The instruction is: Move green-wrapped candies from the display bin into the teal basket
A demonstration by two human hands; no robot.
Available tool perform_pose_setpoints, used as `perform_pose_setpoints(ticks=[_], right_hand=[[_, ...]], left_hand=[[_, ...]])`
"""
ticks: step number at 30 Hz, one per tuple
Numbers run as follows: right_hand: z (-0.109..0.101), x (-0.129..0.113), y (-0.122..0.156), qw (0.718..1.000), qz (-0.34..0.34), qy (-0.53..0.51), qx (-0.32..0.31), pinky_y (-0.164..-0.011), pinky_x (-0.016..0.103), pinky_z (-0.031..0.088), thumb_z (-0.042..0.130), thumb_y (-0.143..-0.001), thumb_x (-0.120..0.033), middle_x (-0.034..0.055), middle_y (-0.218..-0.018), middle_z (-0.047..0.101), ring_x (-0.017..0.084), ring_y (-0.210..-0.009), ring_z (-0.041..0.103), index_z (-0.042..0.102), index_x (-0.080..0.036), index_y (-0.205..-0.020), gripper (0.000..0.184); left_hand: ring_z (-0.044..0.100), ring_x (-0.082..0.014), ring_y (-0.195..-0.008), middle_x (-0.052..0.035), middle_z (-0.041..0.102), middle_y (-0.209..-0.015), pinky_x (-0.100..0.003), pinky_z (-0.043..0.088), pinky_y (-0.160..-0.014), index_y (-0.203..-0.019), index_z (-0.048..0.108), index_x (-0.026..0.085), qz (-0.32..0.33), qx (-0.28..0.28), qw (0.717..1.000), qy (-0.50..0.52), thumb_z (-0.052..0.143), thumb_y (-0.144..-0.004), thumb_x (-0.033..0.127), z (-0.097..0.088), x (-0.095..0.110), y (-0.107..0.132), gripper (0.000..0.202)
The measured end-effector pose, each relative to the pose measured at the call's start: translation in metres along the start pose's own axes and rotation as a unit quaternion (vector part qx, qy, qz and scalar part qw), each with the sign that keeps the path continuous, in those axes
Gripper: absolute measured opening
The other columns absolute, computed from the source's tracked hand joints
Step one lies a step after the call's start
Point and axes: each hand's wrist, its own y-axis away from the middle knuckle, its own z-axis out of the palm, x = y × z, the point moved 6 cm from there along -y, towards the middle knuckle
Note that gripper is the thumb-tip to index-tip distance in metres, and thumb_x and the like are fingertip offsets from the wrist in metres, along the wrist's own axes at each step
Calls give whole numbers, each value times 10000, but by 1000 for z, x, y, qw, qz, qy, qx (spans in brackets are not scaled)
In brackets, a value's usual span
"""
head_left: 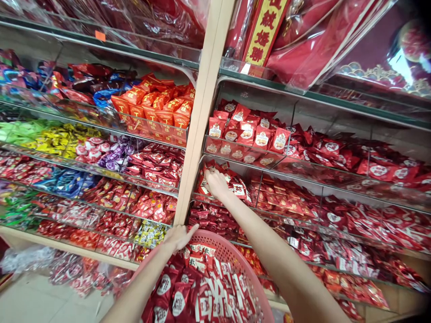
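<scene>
My left hand (177, 237) is at the far rim of a pink plastic basket (244, 255), its thumb stretched out to the right and the other fingers curled, partly out of sight. Red wrapped snack packets (178, 298) and white-and-red wrapped sweets (218, 291) fill the basket. My right hand (217, 183) reaches into a shelf compartment of red packets (239, 189), just right of the wooden post. Its fingers are bent down among the packets, and whatever lies between them is too small to make out.
A wooden post (198, 103) divides the shelving. Clear shelf fronts hold orange-red packets (161, 107) on the left and red biscuit packets (249, 132) on the right. Bagged sweets (90, 273) lie on the tiled floor (43, 300). Wrapped red goods (303, 40) sit above.
</scene>
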Motion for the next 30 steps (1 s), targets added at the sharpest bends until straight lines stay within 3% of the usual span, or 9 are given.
perform_pose_setpoints(ticks=[7,12,18,22,24,27,30], right_hand=[[8,11,-5,999,21,-16,-36,-818,367,381,559,-760,-177,133,-1164,535,263,-1072,447,556,-150,-1050,291],[4,9,0,999,8,-35,-24,-781,337,385,534,-798,-209,102,-1119,537,234,-1019,468,555,-180,-1000,206],[-13,9,17,989,-19,-111,97,-781,326,383,492,-844,-235,66,-987,599,207,-910,496,555,-180,-952,137],[-37,10,50,946,-29,-234,222,-820,312,386,481,-865,-274,55,-1029,596,177,-877,509,521,-191,-1094,247],[-42,7,74,921,-26,-297,249,-797,297,400,482,-867,-308,51,-1010,591,160,-824,519,510,-198,-1127,284],[-27,-1,109,905,-23,-374,204,-701,264,418,498,-856,-324,29,-910,588,136,-724,515,536,-211,-1092,264],[20,-6,137,907,-8,-410,98,-645,248,411,511,-842,-314,11,-839,574,127,-680,496,554,-225,-1061,240]], left_hand=[[640,-321,-865,-210,682,-874,-386,457,-735,-786,692,116,6,-3,1000,10,23,-730,777,-2,1,1,941],[640,-322,-863,-205,686,-858,-388,455,-737,-801,694,116,10,0,1000,7,23,-727,780,-4,3,2,947],[641,-331,-842,-208,683,-875,-399,462,-699,-797,690,111,2,-7,1000,7,6,-720,784,-2,1,1,962],[647,-320,-823,-203,685,-851,-386,462,-708,-756,689,119,-1,-10,1000,-1,17,-718,786,-2,1,0,948],[653,-308,-810,-205,688,-836,-368,464,-706,-746,693,118,-7,-19,1000,2,21,-716,788,-1,1,0,950],[657,-293,-809,-205,690,-831,-344,464,-713,-749,699,112,-4,-22,1000,5,25,-719,786,0,1,-1,953],[650,-302,-836,-205,688,-851,-355,461,-720,-770,702,110,9,-15,1000,-6,27,-730,775,0,2,-2,949]])
